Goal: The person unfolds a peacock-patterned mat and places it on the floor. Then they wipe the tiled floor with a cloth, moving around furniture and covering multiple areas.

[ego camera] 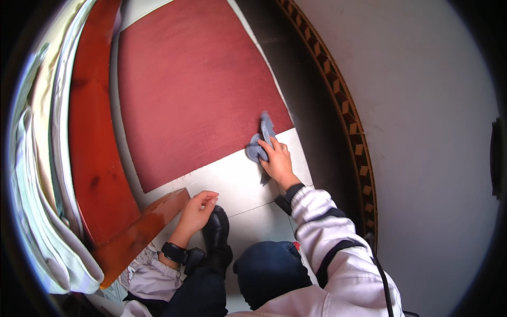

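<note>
My right hand (278, 160) grips a crumpled grey-blue cloth (256, 148) at the near right corner of a red mat (198, 91). Part of the cloth lies over the mat's edge and part over the white floor tiles (237, 186). A dark strip that hangs below the cloth is partly covered by my fingers. My left hand (200, 210), loosely bent and with nothing in it, hovers by the end of a reddish-brown wooden bed frame (166, 206). Just beneath it is my black boot (216, 230).
The long wooden bed rail (95, 138) runs along the left, with folded bedding (35, 206) above it. To the right stand a dark baseboard (309, 107), a patterned border (340, 91) and a pale wall (424, 158). A black cable (382, 273) hangs by my right sleeve.
</note>
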Demonstrator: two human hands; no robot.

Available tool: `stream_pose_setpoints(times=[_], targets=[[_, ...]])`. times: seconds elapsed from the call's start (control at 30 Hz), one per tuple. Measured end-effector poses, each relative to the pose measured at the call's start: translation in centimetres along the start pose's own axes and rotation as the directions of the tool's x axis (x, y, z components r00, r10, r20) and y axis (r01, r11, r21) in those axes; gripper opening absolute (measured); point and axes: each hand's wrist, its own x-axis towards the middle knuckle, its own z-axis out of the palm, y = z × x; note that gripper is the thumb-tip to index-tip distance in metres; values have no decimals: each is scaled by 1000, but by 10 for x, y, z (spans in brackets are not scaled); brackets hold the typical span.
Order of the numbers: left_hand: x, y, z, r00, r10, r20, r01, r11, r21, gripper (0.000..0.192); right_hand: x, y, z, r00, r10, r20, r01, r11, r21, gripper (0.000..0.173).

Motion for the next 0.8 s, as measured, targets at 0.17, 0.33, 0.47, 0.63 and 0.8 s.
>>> stream_pose_setpoints(times=[0.17,0.33,0.47,0.63,0.8], targets=[[-23,3,-13,942,-165,291,92,964,248,17,-51,-30,18,721,-465,515,591,800,-105,50],[-22,-6,-8,786,-139,602,-24,967,255,22,-38,-72,24,585,-537,608,503,828,247,57],[-30,-30,-10,755,-208,622,7,951,309,23,29,-148,86,614,-721,323,661,693,288,78],[-43,-54,-22,862,-148,485,-26,942,333,21,22,-175,136,525,-654,545,769,639,27,55],[-38,-51,-17,821,-196,537,42,958,284,22,-87,-73,60,562,-644,519,763,646,-25,48]])
